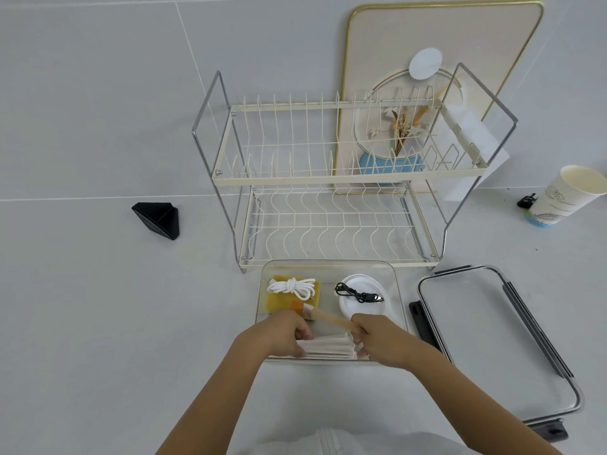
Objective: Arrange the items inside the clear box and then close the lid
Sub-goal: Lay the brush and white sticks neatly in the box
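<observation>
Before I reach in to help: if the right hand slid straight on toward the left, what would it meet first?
Probably the white folded stack it already touches, then the left hand; depth is unclear.

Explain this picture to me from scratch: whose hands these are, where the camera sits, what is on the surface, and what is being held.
There is no machine here: a person wears a camera on the head, looking down at their own bare hands. The left hand and right hand each hold one end of a bundle of white paper-wrapped sticks inside the clear box. The box also holds a white cord on a yellow sponge, a brush and a black cable on a white lid. The box's lid lies to the right, a dish rack behind.
</observation>
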